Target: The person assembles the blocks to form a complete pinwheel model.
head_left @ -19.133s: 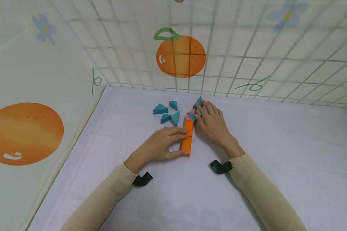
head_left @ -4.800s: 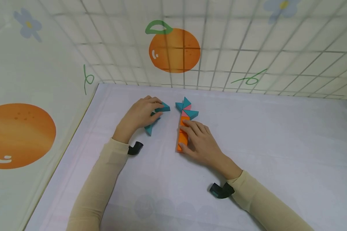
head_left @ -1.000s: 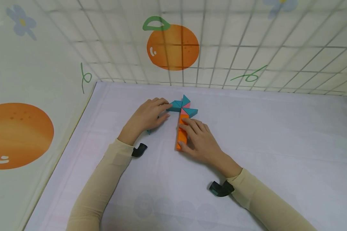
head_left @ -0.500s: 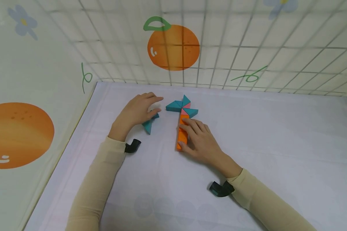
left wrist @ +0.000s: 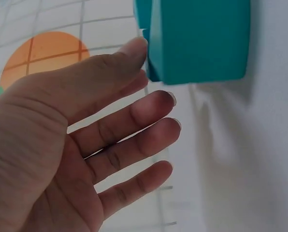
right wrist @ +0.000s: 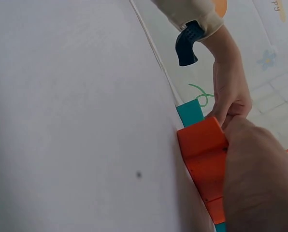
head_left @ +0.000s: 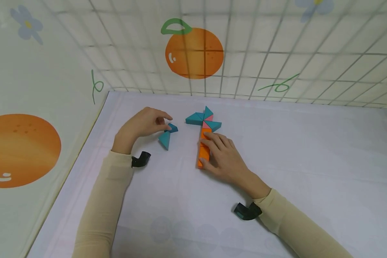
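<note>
My right hand (head_left: 224,156) grips two orange blocks (head_left: 204,153) laid end to end, thumb at the near end and fingertips along the far part. Above them, pink triangular blocks (head_left: 206,124) and several teal triangular blocks (head_left: 194,118) form a pinwheel shape. To its left lie two loose triangles, a darker teal one (head_left: 173,128) and a lighter teal one (head_left: 164,140). My left hand (head_left: 143,122) is beside this pair, fingers loosely bent and thumb tip at the darker one. In the left wrist view, a teal block (left wrist: 202,41) looms close by the thumb.
A white cloth (head_left: 293,161) covers the table. Behind it rises a white sheet with a grid and a printed orange (head_left: 194,53); another printed sheet (head_left: 22,150) stands at the left. Black wrist pieces (head_left: 141,159) stick out from both cuffs.
Earlier my left hand held the orange blocks; now my right does. More teal triangles joined the pinwheel. In the last second my left hand let go of one there and moved left.
</note>
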Motion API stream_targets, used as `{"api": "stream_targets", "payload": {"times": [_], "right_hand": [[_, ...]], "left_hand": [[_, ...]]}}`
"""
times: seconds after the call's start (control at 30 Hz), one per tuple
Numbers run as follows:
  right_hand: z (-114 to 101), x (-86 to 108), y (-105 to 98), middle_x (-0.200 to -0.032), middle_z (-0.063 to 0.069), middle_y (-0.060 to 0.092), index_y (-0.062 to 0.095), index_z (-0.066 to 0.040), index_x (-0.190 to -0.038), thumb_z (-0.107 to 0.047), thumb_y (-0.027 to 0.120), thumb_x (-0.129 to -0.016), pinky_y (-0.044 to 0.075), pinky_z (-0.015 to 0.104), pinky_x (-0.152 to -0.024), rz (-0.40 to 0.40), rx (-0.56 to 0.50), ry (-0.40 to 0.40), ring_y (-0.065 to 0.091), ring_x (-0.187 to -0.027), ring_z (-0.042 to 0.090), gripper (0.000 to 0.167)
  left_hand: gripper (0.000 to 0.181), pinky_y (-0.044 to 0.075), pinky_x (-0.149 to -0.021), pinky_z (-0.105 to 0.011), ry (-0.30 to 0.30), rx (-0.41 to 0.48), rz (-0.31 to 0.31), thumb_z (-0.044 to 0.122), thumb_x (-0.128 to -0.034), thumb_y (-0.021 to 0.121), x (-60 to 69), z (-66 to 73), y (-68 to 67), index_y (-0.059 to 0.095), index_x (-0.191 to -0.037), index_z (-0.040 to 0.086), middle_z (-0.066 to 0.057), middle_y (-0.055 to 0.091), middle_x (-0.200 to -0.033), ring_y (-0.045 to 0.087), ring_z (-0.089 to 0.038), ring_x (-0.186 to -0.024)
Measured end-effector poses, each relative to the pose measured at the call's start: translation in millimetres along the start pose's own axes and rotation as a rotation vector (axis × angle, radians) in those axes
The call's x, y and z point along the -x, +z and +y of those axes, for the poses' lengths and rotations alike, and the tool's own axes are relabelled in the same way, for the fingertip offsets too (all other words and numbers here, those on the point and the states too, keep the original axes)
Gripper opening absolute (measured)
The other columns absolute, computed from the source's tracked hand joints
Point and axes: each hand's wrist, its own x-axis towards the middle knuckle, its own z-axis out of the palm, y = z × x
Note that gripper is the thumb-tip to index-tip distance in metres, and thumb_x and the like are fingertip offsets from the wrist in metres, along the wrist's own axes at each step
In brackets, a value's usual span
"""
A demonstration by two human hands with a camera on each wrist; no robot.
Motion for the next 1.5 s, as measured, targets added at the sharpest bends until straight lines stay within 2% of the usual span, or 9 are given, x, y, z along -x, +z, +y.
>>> {"api": "stream_targets", "payload": {"times": [0.2, 0.47, 0.8, 0.93, 1.07, 1.27, 1.43, 1.5], "right_hand": [[-0.8, -0.4, -1.0, -0.144, 0.009, 0.047, 0.055, -0.011, -0.133, -0.042, 0.057, -0.092, 0.038, 0.047, -0.105, -0.01, -0.002, 0.004, 0.041, -0.131, 0.031, 0.052], [-0.7, -0.6, -1.3, -0.144, 0.009, 0.046, 0.054, -0.011, -0.134, -0.042, 0.057, -0.092, 0.038, 0.047, -0.105, -0.013, 0.001, 0.005, 0.041, -0.132, 0.031, 0.053], [1.2, -0.8, -0.3, -0.144, 0.009, 0.046, 0.055, -0.01, -0.133, -0.042, 0.057, -0.091, 0.039, 0.047, -0.105, -0.005, -0.002, 0.002, 0.041, -0.131, 0.03, 0.053], [1.4, -0.7, 0.0, -0.145, 0.009, 0.046, 0.055, -0.01, -0.134, -0.043, 0.056, -0.092, 0.039, 0.047, -0.105, -0.005, -0.001, 0.001, 0.041, -0.132, 0.03, 0.053], [1.4, -1.0, 1.1, -0.145, 0.009, 0.046, 0.054, -0.011, -0.134, -0.044, 0.056, -0.092, 0.038, 0.047, -0.105, -0.009, 0.0, 0.001, 0.04, -0.132, 0.03, 0.054], [0.9, -0.3, 1.0, -0.146, 0.009, 0.045, 0.054, -0.011, -0.134, -0.044, 0.056, -0.092, 0.039, 0.047, -0.105, -0.014, 0.003, 0.002, 0.04, -0.132, 0.029, 0.054], [0.9, 0.4, 0.2, -0.146, 0.009, 0.045, 0.054, -0.011, -0.135, -0.043, 0.056, -0.092, 0.039, 0.047, -0.105, -0.014, 0.004, 0.003, 0.04, -0.132, 0.029, 0.054], [0.6, 0.1, 0.4, -0.146, 0.009, 0.045, 0.054, -0.011, -0.135, -0.043, 0.056, -0.092, 0.039, 0.047, -0.105, -0.014, 0.0, 0.003, 0.041, -0.132, 0.03, 0.054]], "left_hand": [[0.029, 0.051, -0.073, -0.033, -0.001, 0.006, -0.003, 0.024, -0.0874, 0.075, -3.6, 2.8, 5.2, 0.074, -0.11, 0.005, -0.006, 0.072, -0.086, 0.062, -0.019, -0.079], [0.028, 0.052, -0.076, -0.034, -0.018, -0.022, -0.004, 0.024, -0.0896, 0.072, -9.1, 12.0, 12.5, 0.073, -0.11, 0.006, -0.006, 0.072, -0.087, 0.062, -0.019, -0.079], [0.031, 0.053, -0.076, -0.034, 0.027, -0.079, -0.004, 0.028, -0.0905, 0.071, -16.5, 25.8, 21.4, 0.071, -0.115, 0.008, -0.005, 0.071, -0.087, 0.062, -0.019, -0.078], [0.032, 0.053, -0.075, -0.033, 0.015, -0.085, 0.014, 0.029, -0.0899, 0.072, -14.8, 26.7, 19.9, 0.07, -0.117, 0.011, -0.003, 0.072, -0.089, 0.062, -0.017, -0.077], [0.024, 0.052, -0.071, -0.03, 0.011, -0.055, 0.047, 0.024, -0.0884, 0.074, -9.5, 25.0, 15.2, 0.076, -0.109, 0.013, 0.0, 0.076, -0.092, 0.064, -0.015, -0.078], [0.022, 0.052, -0.077, -0.032, 0.005, -0.037, 0.01, 0.022, -0.0876, 0.075, -8.9, 30.0, 15.6, 0.077, -0.109, 0.014, -0.001, 0.076, -0.101, 0.065, -0.017, -0.086], [0.026, 0.054, -0.075, -0.033, 0.077, -0.064, 0.015, 0.023, -0.088, 0.074, -15.0, 37.9, 25.2, 0.076, -0.111, 0.011, -0.003, 0.076, -0.095, 0.067, -0.017, -0.081], [0.026, 0.055, -0.076, -0.033, 0.1, -0.077, 0.02, 0.023, -0.0887, 0.073, -16.9, 39.9, 28.3, 0.075, -0.112, 0.01, -0.004, 0.076, -0.098, 0.067, -0.017, -0.082]]}}
